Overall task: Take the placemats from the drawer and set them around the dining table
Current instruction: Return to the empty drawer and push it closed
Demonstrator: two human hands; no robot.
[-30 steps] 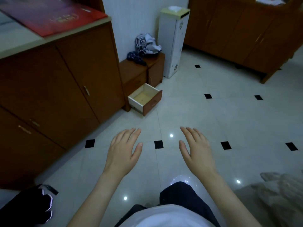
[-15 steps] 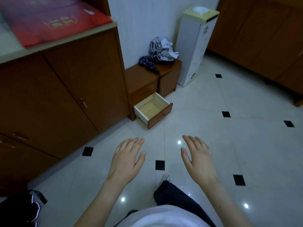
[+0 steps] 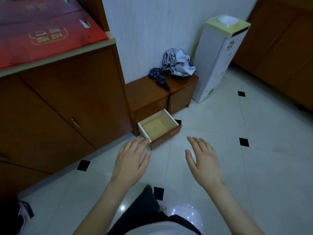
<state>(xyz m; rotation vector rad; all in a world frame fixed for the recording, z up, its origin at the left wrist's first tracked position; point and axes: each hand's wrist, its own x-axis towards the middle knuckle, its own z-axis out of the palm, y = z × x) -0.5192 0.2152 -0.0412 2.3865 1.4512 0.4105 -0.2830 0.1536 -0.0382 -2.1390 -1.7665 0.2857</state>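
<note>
Seen from above, a person's left hand (image 3: 131, 162) and right hand (image 3: 202, 161) reach forward over a pale tiled floor (image 3: 245, 167), each grip apart with straight fingers, holding nothing. Just beyond the left fingertips, a bottom drawer (image 3: 160, 128) stands pulled out of a low wooden cabinet (image 3: 149, 92); its pale inside shows no placemats. Crumpled cloth (image 3: 177, 62) lies on the cabinet's far right corner.

Gold characters on the red box (image 3: 42, 36) look too blurred to read.
</note>
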